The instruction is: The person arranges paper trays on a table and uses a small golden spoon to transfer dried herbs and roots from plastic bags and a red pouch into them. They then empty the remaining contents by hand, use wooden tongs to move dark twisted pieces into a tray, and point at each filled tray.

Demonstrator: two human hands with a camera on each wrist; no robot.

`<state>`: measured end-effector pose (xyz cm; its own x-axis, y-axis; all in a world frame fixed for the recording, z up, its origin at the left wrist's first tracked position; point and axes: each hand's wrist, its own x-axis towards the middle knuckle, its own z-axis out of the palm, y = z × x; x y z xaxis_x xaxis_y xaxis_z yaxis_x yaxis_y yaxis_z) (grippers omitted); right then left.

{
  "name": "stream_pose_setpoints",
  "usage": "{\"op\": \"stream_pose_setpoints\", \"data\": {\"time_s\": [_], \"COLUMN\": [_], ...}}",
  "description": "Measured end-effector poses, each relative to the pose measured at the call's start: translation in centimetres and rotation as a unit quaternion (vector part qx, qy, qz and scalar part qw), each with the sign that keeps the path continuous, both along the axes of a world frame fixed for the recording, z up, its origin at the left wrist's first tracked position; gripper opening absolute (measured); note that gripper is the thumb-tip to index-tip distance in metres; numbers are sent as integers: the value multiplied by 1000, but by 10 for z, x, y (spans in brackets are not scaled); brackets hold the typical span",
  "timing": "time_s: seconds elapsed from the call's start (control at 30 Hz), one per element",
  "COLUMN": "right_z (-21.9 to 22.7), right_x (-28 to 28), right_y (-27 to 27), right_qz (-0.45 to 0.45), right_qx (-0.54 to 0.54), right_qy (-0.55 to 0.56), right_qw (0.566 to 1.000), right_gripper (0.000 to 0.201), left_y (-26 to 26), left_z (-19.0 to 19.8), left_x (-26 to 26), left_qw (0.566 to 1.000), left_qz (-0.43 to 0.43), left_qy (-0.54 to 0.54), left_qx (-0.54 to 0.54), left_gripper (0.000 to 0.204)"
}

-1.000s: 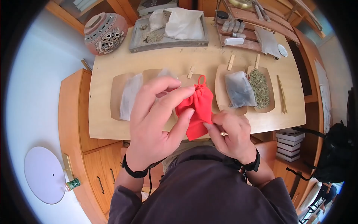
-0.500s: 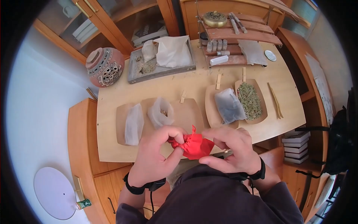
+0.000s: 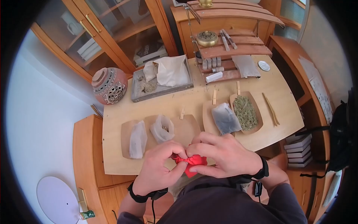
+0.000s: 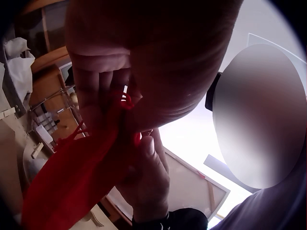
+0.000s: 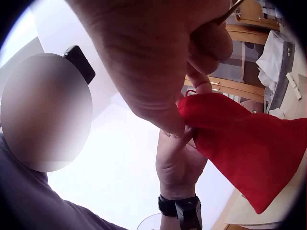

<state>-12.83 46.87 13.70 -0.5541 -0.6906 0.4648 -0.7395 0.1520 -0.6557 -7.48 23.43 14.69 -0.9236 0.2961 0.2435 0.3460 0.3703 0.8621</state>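
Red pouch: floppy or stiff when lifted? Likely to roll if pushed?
Probably floppy: the red pouch looks like fabric, bunched into folds in the head view. Unlikely to roll far: the right wrist view shows a broad shape with a pointed corner. Weight is harder to call, since the cloth hides any contents.

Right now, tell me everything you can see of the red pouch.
The red pouch looks like soft, plain fabric, gathered and creased at its neck, with a thin red cord loop. Its body widens away from the gathers. Held up near the front edge of the table, it is gripped by the left hand and the right hand. Any contents are hidden.
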Motion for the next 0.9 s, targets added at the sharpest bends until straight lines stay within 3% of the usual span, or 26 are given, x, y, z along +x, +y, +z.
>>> {"op": "stream_pose_setpoints", "data": {"time_s": [0.17,0.27,0.47,0.67,0.9], "right_z": [0,-3,-3,-1,5], "right_x": [-1,-3,0,4,1], "right_y": [-1,2,10,10,13], "right_qz": [28,27,50,72,75], "right_qx": [-22,29,106,93,95], "right_qy": [-7,17,41,28,64], "right_qw": [999,999,992,993,991], "right_gripper": [26,23,20,24,18], "left_y": [2,1,-5,-7,-7], "left_z": [3,8,-1,3,7], "left_x": [1,1,8,12,10], "left_qw": [1000,997,993,993,979], "left_qz": [-24,-40,-69,-59,-87], "left_qy": [-8,-5,-17,3,95], "left_qx": [-10,-73,-96,-99,-156], "left_gripper": [18,17,17,18,18]}}
